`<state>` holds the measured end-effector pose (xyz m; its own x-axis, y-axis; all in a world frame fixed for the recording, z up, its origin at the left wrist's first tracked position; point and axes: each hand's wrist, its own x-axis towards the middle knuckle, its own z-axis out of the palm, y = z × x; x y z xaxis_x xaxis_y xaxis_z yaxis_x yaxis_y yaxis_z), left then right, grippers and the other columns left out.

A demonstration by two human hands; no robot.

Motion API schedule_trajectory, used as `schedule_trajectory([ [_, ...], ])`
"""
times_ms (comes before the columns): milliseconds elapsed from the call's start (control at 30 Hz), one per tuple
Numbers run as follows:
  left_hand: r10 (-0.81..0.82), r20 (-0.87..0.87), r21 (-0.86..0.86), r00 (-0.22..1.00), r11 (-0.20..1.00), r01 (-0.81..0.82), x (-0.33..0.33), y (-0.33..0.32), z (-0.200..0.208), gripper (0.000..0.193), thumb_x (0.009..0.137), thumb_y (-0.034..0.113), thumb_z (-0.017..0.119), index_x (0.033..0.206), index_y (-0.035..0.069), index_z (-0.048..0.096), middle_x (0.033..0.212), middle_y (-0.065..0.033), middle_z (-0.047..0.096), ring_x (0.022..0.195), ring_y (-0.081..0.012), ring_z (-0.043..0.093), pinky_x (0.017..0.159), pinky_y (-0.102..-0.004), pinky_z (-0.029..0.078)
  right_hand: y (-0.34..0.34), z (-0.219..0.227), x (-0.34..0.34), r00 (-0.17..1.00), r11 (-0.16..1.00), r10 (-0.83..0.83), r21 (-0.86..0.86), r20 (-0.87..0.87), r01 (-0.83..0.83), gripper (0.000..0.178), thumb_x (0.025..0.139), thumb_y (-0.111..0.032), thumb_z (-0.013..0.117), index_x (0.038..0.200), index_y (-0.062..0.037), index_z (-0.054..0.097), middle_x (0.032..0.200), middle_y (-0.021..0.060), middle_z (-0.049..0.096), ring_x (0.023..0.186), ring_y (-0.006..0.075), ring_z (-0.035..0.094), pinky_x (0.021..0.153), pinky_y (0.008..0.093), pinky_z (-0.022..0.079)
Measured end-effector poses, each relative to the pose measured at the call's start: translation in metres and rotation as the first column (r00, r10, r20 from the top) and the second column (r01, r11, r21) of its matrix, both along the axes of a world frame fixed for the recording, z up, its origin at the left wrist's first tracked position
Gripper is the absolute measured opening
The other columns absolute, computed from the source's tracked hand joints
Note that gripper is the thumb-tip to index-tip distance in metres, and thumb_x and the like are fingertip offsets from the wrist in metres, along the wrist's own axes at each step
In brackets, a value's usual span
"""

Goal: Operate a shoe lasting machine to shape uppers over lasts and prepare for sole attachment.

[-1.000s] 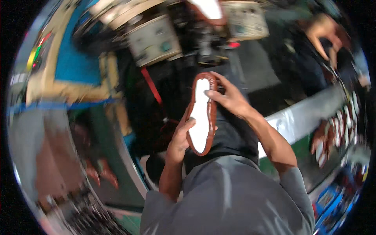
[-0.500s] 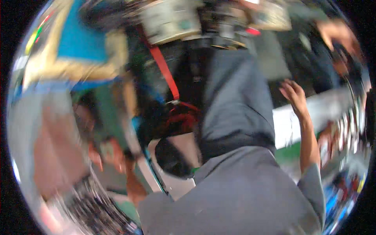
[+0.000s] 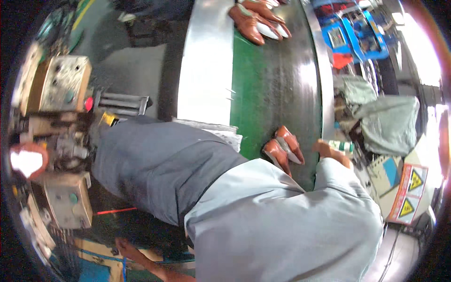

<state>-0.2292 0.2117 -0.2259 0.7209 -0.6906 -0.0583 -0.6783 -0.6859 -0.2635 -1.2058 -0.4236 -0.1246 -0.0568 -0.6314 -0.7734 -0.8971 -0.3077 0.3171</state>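
Note:
My right hand (image 3: 330,152) reaches over the far rail of a green conveyor belt (image 3: 251,89). Right beside it is a white-and-green cylinder (image 3: 341,146), like a small can or bottle; whether the fingers hold it or only overlap it, I cannot tell. A pair of shiny brown leather shoes (image 3: 283,148) lies on the belt, left of that hand. My left hand (image 3: 124,247) hangs low at the left, near a wooden-edged board with a blue panel (image 3: 96,270). Its fingers are too small and blurred to read.
More brown shoes (image 3: 249,28) sit further up the belt. A metal ledge (image 3: 206,61) with paper sheets (image 3: 225,135) runs along it. Control boxes (image 3: 66,83) stand at the left; a blue machine (image 3: 357,35), grey covered equipment (image 3: 390,124) and a warning-signed panel (image 3: 408,193) stand at the right.
The view has swung round sharply from the machines toward the conveyor belt. My right hand, earlier with fingers spread near a paper sheet, is now at the rail by the cylinder.

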Motion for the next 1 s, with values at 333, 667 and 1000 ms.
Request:
schedule_trajectory([
  [333, -0.442, -0.563, -0.605, 0.698, 0.796, 0.015, 0.030, -0.485, 0.142, 0.037, 0.112, 0.008, 0.056, 0.146, -0.002, 0.062, 0.140, -0.0180, 0.069, 0.123, -0.0285, 0.069, 0.108, -0.0407, 0.052, 0.232, -0.087, 0.155, 0.628, 0.638, -0.577, -0.192, 0.522, 0.746, 0.114, 0.074, -0.037, 0.097, 0.166, -0.0049, 0.037, 0.150, 0.0238, 0.059, 0.136, 0.0441, 0.059, 0.120, 0.0504, 0.045],
  [667, -0.450, -0.699, -0.508, 0.556, 0.860, 0.058, -0.035, -0.529, 0.129, 0.030, 0.108, 0.000, 0.055, 0.135, -0.007, 0.068, 0.130, -0.0166, 0.072, 0.114, -0.0261, 0.072, 0.104, -0.0379, 0.055, 0.090, -0.063, 0.129, 0.762, 0.710, -0.230, -0.432, 0.605, 0.557, 0.044, 0.078, -0.015, 0.087, 0.112, -0.0034, 0.062, 0.111, 0.0265, 0.071, 0.111, 0.0506, 0.066, 0.094, 0.0562, 0.053],
  [1000, -0.518, -0.679, -0.574, 0.520, 0.816, 0.064, -0.086, -0.561, 0.146, 0.027, 0.105, 0.000, 0.057, 0.128, -0.006, 0.070, 0.125, -0.0170, 0.073, 0.113, -0.0282, 0.072, 0.103, -0.0376, 0.054, -0.175, -0.104, 0.179, 0.576, 0.573, -0.227, -0.370, 0.786, 0.731, 0.112, 0.084, -0.039, 0.087, 0.169, -0.0020, 0.024, 0.150, 0.0314, 0.060, 0.134, 0.0460, 0.062, 0.113, 0.0483, 0.050],
])
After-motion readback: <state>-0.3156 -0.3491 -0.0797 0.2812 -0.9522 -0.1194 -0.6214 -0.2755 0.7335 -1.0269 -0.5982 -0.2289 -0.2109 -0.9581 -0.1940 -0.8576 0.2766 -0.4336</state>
